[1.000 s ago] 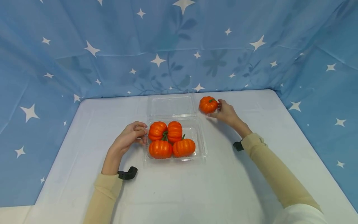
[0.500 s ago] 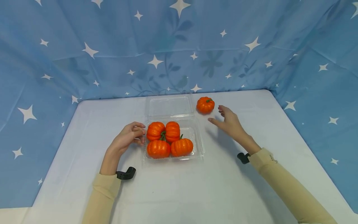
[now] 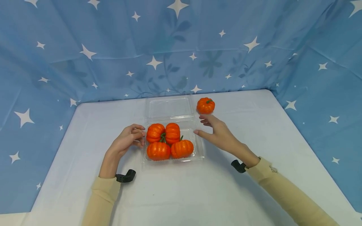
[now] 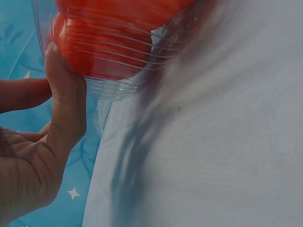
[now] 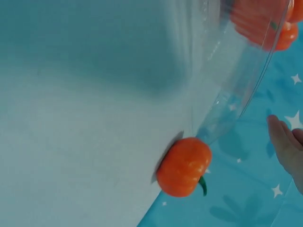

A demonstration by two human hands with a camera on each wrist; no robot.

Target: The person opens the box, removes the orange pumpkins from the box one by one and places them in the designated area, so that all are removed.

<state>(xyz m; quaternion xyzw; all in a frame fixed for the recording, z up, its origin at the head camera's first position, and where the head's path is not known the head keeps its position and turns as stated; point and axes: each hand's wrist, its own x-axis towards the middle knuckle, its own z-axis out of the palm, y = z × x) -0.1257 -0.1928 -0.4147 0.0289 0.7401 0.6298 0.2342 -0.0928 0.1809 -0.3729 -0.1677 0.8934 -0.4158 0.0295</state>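
Note:
In the head view, a clear plastic clamshell box (image 3: 199,147) lies with its lid (image 3: 169,107) folded back. Several small orange pumpkins (image 3: 182,148) with green stems sit inside, leaving the right part of the tray bare. My left hand (image 3: 127,139) is at the box's left side, fingers loosely bent; in the left wrist view a fingertip (image 4: 53,49) meets the clear wall. Over the box's right edge hovers my right hand (image 3: 219,131), thumb and fingers spread, holding nothing. Another pumpkin (image 3: 205,105) rests on the table just beyond it, right of the lid.
A white cloth covers the table (image 3: 181,194). Behind it and along both sides hangs a blue curtain (image 3: 113,62) with white stars. Black wrist cameras (image 3: 126,176) sit under both wrists.
My right hand has drawn away from the lone pumpkin, leaving it on the table, and then moved left to the box's right edge. My left hand stays at the box.

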